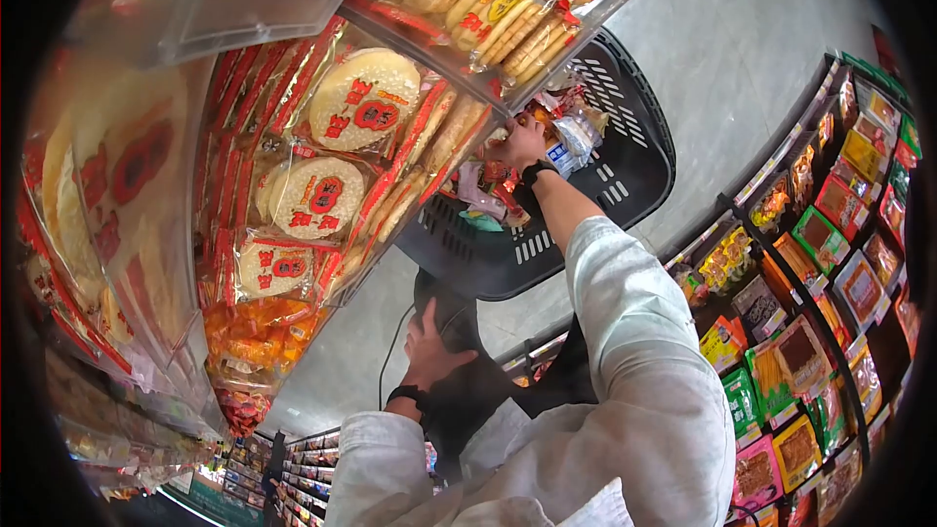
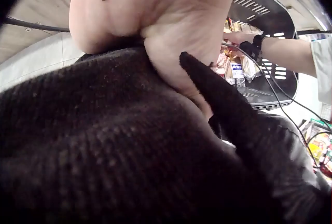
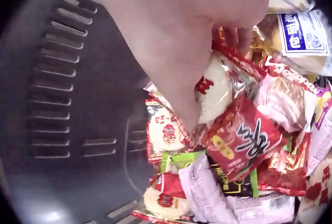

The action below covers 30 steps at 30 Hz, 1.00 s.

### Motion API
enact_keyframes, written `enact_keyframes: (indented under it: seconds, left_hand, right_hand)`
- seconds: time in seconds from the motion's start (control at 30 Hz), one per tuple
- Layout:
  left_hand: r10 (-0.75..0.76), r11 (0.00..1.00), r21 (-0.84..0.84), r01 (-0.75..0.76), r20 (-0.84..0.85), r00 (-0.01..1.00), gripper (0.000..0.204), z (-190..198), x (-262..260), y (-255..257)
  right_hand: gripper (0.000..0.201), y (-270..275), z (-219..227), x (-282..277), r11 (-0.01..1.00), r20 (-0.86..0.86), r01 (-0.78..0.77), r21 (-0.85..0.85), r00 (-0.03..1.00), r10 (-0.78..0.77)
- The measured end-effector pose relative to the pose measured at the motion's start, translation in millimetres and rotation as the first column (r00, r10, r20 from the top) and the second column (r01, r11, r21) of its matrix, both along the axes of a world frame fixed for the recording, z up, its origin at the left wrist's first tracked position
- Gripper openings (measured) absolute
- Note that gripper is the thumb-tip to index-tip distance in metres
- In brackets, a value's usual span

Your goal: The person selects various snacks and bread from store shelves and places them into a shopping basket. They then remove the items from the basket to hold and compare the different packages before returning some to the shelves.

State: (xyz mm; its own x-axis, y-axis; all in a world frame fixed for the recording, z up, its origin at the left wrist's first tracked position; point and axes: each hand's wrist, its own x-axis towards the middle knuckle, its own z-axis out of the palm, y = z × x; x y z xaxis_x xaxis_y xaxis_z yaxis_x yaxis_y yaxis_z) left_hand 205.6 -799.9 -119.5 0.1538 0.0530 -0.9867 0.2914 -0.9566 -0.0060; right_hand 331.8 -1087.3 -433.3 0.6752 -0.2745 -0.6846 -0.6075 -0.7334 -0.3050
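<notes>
My right hand (image 1: 524, 141) reaches down into a black shopping basket (image 1: 649, 127) on the floor. In the right wrist view its thumb and fingers pinch a clear and red packet with a white rice cracker (image 3: 213, 92). Right under it lies a red snack packet (image 3: 244, 138) with black lettering, among several other small wrapped snacks. A packet with a blue and white label (image 3: 303, 33) lies beyond the fingers. My left hand (image 1: 429, 351) rests with spread fingers on my dark-clothed knee (image 1: 454, 312), holding nothing.
Clear bins of large bagged rice crackers (image 1: 317, 197) stand close on the left, their edge overhanging the basket in the head view. A shelf of colourful snack packs (image 1: 800, 361) runs along the right. Grey floor (image 1: 747, 49) lies between. A thin cable (image 1: 393, 346) hangs near the left hand.
</notes>
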Motion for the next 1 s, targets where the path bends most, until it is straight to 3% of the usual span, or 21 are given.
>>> enact_keyframes:
  seconds: [0.03, 0.13, 0.17, 0.27, 0.33, 0.4, 0.47, 0.53, 0.7, 0.87, 0.9, 1.0]
  left_hand:
    - [-0.002, 1.0, 0.004, 0.002, 0.0, 1.0, 0.142, 0.0, 0.6, -1.1]
    - [-0.007, 1.0, 0.005, 0.007, 0.001, 1.0, 0.141, -0.1, 1.2, -1.5]
    - [-0.006, 1.0, -0.003, 0.006, 0.003, 1.0, 0.14, -0.6, 0.8, -0.9]
    - [-0.002, 1.0, -0.029, 0.004, 0.045, 0.999, 0.139, -1.7, 2.4, -5.1]
    - [-0.007, 1.0, -0.018, 0.008, 0.058, 0.998, 0.138, 2.3, 3.2, -8.6]
    - [-0.023, 1.0, 0.004, 0.022, 0.051, 0.998, 0.138, 3.4, 5.3, -11.1]
    - [-0.018, 1.0, -0.001, 0.018, 0.067, 0.998, 0.138, 2.0, 2.4, -8.8]
    - [-0.017, 1.0, -0.005, 0.017, 0.08, 0.997, 0.138, 0.6, 0.2, -3.7]
    - [0.01, 1.0, -0.015, -0.009, 0.08, 0.997, 0.139, 1.7, -1.7, -1.5]
    - [0.004, 1.0, -0.016, -0.003, 0.088, 0.996, 0.139, 0.0, -8.8, 2.4]
    - [0.008, 1.0, -0.016, -0.006, 0.093, 0.996, 0.138, -1.3, -9.2, 2.4]
    - [0.063, 0.998, -0.016, -0.062, 0.06, 0.996, 0.145, -2.0, -9.3, 3.6]
  right_hand:
    - [0.097, -5.7, 3.9, 6.7, 0.997, -0.134, -0.068, 0.046, 0.988, 0.074]
    - [0.105, -2.8, 16.9, 22.6, 0.983, -0.253, -0.126, 0.134, 0.955, 0.157]
    - [0.11, -3.4, 22.3, 28.8, 0.965, -0.313, -0.112, 0.237, 0.932, 0.185]
    - [0.088, 19.9, 1.0, 2.9, 0.958, -0.081, -0.129, 0.255, 0.985, 0.154]
    - [0.09, 38.3, -36.6, -19.3, 0.879, -0.081, -0.133, 0.458, 0.978, 0.191]
    - [0.09, 62.5, -37.6, -34.8, 0.855, -0.091, -0.078, 0.514, 0.985, 0.144]
    - [0.089, 73.2, -9.9, -34.5, 0.874, -0.123, 0.025, 0.485, 0.992, 0.039]
    - [0.091, 89.8, -19.4, -47.2, 0.891, -0.102, 0.107, 0.441, 0.992, -0.069]
    - [0.102, 116.7, -89.2, -70.4, 0.9, 0.017, 0.017, 0.436, 0.999, -0.027]
    - [0.108, 145.2, -125.8, -89.7, 0.9, 0.011, 0.0, 0.436, 1.0, -0.005]
    - [0.107, 147.0, -126.4, -90.0, 0.909, 0.011, -0.004, 0.418, 1.0, -0.001]
    - [0.094, 149.4, -72.8, -72.7, 0.934, -0.022, 0.04, 0.354, 0.999, -0.035]
